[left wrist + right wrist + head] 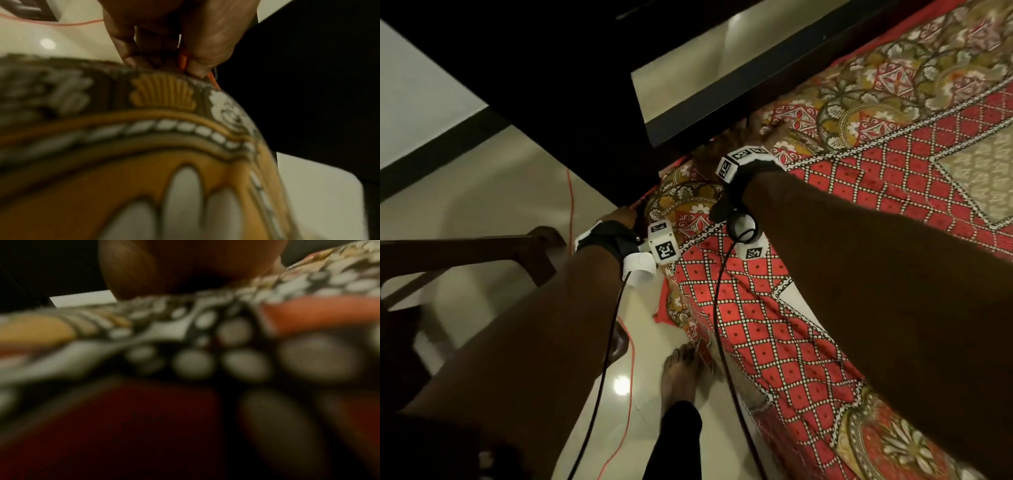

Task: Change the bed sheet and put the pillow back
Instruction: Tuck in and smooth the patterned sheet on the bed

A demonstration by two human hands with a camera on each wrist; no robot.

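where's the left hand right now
In the head view the left hand is at the bed's corner, below the dark headboard. The left wrist view shows it pinching the edge of the patterned bed sheet.

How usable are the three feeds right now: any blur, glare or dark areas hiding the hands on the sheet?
Head view: dim, sharp enough; a lamp glare spot on the floor; the dark bed frame shadows the right hand. Left wrist view: the left hand pinching the sheet is fairly clear, the near cloth soft. Right wrist view: heavily blurred; the grip is unreadable.
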